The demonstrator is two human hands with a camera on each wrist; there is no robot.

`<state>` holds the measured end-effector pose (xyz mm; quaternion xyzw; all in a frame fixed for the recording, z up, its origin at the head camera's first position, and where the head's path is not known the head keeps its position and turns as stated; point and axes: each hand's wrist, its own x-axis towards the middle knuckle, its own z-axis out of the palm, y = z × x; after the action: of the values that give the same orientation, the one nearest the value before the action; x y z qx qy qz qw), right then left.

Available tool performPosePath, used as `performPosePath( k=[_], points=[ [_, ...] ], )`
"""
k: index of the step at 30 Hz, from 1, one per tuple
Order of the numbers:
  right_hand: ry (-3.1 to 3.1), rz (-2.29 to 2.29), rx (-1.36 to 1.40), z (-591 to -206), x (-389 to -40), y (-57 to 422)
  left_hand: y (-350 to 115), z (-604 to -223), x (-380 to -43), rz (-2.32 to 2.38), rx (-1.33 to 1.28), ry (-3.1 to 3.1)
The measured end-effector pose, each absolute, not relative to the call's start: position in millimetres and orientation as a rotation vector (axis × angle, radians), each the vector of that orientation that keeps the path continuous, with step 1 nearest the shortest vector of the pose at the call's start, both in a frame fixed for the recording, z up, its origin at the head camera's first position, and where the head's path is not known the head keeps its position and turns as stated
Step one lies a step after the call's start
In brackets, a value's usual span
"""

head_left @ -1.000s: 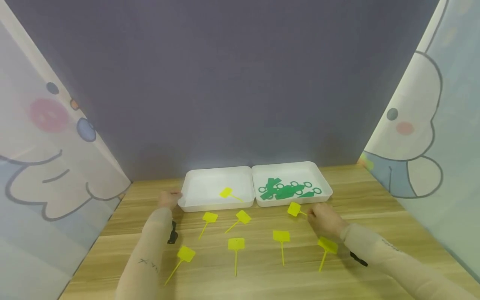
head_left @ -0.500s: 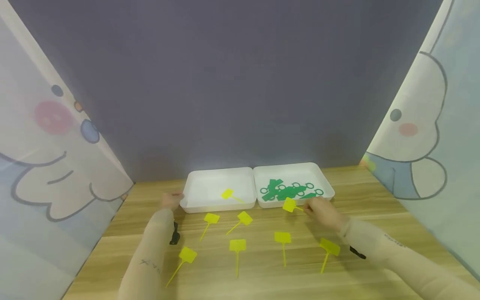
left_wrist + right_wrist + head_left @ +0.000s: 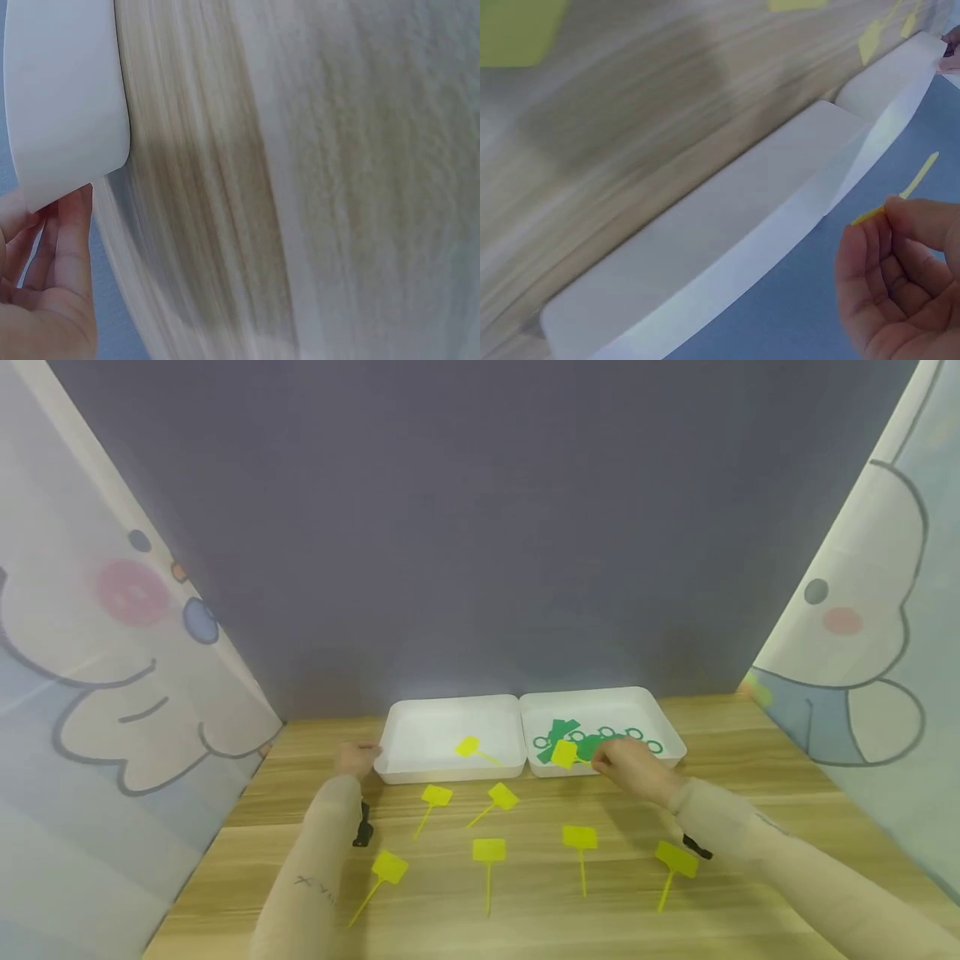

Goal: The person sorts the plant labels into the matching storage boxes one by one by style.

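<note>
My right hand (image 3: 636, 768) pinches the thin stem of a yellow tag (image 3: 565, 754), whose square head overlaps the front of the right white tray (image 3: 600, 708) in the head view. In the right wrist view the thumb and fingertips meet on the tag (image 3: 919, 177), above the trays. At the far left my left hand (image 3: 357, 758) holds the left white tray (image 3: 427, 727) by its side. The left wrist view has the thumb and fingers at that tray's corner. One yellow tag (image 3: 468, 746) lies inside the left tray. Green tags with rings (image 3: 558, 735) lie heaped in the right tray, partly hidden.
Several yellow tags lie spread on the wooden table (image 3: 532, 902) before the trays, among them one tag (image 3: 580, 837) at centre right and another (image 3: 677, 858) near my right forearm. The trays stand side by side against a dark panel (image 3: 480, 543). Printed curtains (image 3: 840, 693) flank the table.
My right hand has lifted the yellow tag and carried it left and away from me, from the table to over the right tray's front. The left hand stays at its tray; the head view has shifted slightly.
</note>
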<state>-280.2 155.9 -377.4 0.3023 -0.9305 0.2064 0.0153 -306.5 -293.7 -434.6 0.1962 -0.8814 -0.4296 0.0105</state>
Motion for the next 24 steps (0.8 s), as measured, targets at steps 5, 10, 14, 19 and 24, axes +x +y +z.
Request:
performPosePath(
  k=[5,10,14,19,24],
  points=[
    [-2.897,0.638,0.956,-374.4,-290.4,140.5,-293.0,-438.4,-307.8,-1.309,0.615,-2.753],
    [-2.865,0.662,0.977,-373.8,-297.2,120.6,-287.8,-434.4,-304.2,-1.311,0.607,-2.732],
    [-2.917,0.713,0.952,-374.0,-302.1,105.1,-286.8,-434.3,-303.1,-1.287,0.601,-2.738],
    [-2.908,0.786,0.986,-373.1,-310.4,87.1,-288.6,-435.6,-303.3,-1.287,0.611,-2.723],
    [-2.887,0.876,0.995,-369.7,-319.3,70.8,-286.1,-432.6,-302.3,-1.289,0.615,-2.731]
  ],
)
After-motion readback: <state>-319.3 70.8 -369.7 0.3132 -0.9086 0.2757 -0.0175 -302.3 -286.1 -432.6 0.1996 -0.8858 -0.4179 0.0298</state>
